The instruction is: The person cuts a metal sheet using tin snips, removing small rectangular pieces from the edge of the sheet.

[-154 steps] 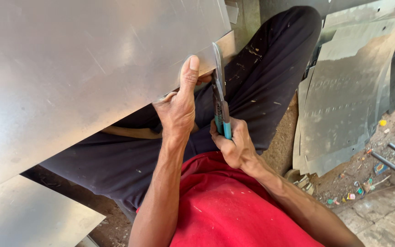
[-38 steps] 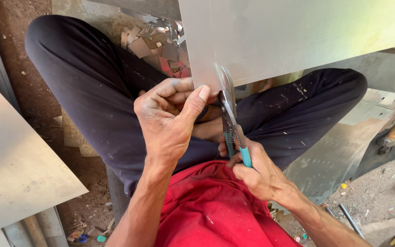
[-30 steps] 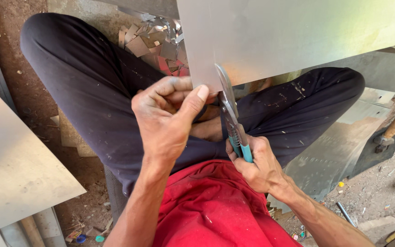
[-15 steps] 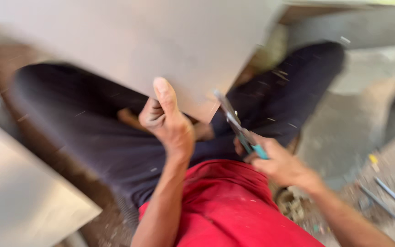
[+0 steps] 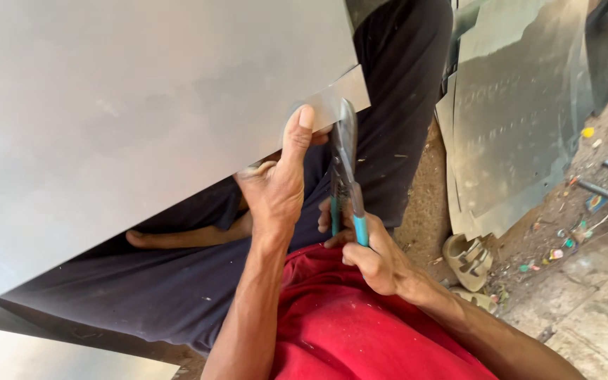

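Filling most of the view from nine to twelve o'clock, the big grey metal sheet [image 5: 142, 119] lies across our lap, its lower edge slanting down toward eight o'clock. Below it we see our dark trousers [image 5: 142, 302], knees spread, and our red shirt [image 5: 360, 331] at six o'clock. More bent metal panels [image 5: 522, 112] lean at two o'clock, with a pale sandal [image 5: 467, 262] on the ground at four o'clock. Our left hand [image 5: 276, 190] grips the sheet's edge near centre, thumb pressed flat on top, fingers hidden underneath. Our right hand [image 5: 374, 257] is closed around the teal handles of the snips [image 5: 346, 183], whose blades bite into the sheet's corner just beside that thumb.
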